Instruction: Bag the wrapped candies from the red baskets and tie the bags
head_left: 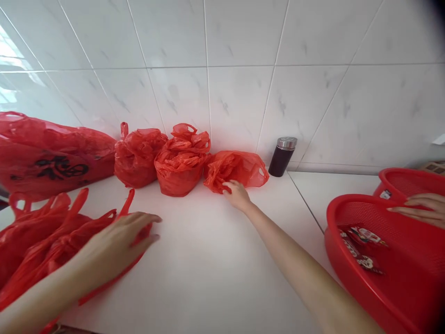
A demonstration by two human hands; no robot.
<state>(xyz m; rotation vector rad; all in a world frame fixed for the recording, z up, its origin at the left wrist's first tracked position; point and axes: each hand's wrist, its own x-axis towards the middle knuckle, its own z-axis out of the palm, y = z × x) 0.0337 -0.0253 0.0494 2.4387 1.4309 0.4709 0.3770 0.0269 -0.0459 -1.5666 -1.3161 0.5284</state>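
My right hand (238,195) reaches to the back of the table and pinches the near edge of a crumpled red plastic bag (243,168) that lies on its side against the tiled wall. Over at the left, my left hand (120,236) hovers above or rests against a pile of red plastic bags (52,236) with handles sticking up; its thumb and fingers are apart. Whether it touches them I cannot tell. Beside the lying bag stand two filled red bags, one with a loop on top (182,162) and one farther left (137,155).
A large red bag with black writing (59,157) sits at the far left. A dark flask with a silver lid (282,157) stands by the wall. At right, a red basket (335,232) holds a few wrapped packets (363,253); another person's hand (424,208) is over a second basket (392,178).
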